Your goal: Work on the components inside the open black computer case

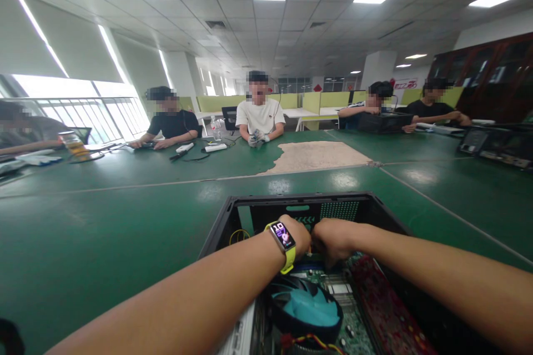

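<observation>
An open black computer case [300,198] lies on the green table, with a green motherboard [353,316] inside. My left hand [296,231], below a yellow-strapped watch, reaches into the case near its far wall. Close beside it on the right is my right hand [333,237], its fingers curled down over the board's far edge. The fingertips of both hands are hidden, and so is anything between them. Nearer to me sits a round fan with blue blades [310,305]. A red card [387,310] stands to the right of the fan, under my right forearm.
Several people sit along the far side of the green table [125,216]. A bare tan patch [320,156] shows beyond the case. Another black case [499,144] stands at the right, a bottle [215,128] and white devices with cables at the back left.
</observation>
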Demonstrator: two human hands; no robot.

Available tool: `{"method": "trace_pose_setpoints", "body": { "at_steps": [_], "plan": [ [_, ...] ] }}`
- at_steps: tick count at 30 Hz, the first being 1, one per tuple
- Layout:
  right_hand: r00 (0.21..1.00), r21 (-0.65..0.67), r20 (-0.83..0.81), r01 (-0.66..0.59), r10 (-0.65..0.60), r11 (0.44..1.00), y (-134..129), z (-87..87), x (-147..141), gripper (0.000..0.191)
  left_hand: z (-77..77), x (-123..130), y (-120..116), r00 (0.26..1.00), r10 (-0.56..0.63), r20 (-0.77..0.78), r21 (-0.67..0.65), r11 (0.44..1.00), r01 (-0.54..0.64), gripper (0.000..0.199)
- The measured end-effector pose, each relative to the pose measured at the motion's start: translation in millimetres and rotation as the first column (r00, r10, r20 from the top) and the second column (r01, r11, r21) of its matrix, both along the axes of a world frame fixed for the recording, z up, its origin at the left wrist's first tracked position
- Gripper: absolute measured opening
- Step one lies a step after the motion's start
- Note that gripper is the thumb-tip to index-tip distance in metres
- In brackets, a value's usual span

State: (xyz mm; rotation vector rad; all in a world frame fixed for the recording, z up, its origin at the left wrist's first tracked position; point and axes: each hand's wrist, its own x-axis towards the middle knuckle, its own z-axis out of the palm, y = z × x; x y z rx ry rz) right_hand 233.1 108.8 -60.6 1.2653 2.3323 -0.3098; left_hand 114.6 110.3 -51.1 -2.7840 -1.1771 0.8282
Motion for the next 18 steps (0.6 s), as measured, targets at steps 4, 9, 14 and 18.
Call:
{"method": "trace_pose_setpoints", "body": {
  "at_steps": [4, 9, 14, 18],
  "plan": [
    [0.998, 0.102, 0.063, 0.019, -0.025, 0.995, -4, -3.3, -3, 0.031, -3.7, 0, -1, 0.998, -0.003, -0.064, -0.017, 1.000, 0.002, 0.029],
    [0.997, 0.213, 0.039, 0.061, -0.071, 0.975, -6, -10.6, -3, 0.045, -1.4, 2, -5, 0.997, -0.013, -0.078, -0.025, 1.000, 0.011, 0.032],
    [0.994, 0.206, 0.091, 0.046, -0.066, 0.977, -6, -14.0, -4, 0.045, -0.9, 4, -7, 0.994, -0.046, -0.099, -0.013, 0.999, 0.045, 0.032],
    [0.992, 0.200, 0.115, 0.025, -0.049, 0.980, -8, -12.4, -4, 0.047, -8.7, 3, -5, 0.996, -0.060, -0.059, 0.008, 0.998, 0.060, 0.032]
  ]
}}
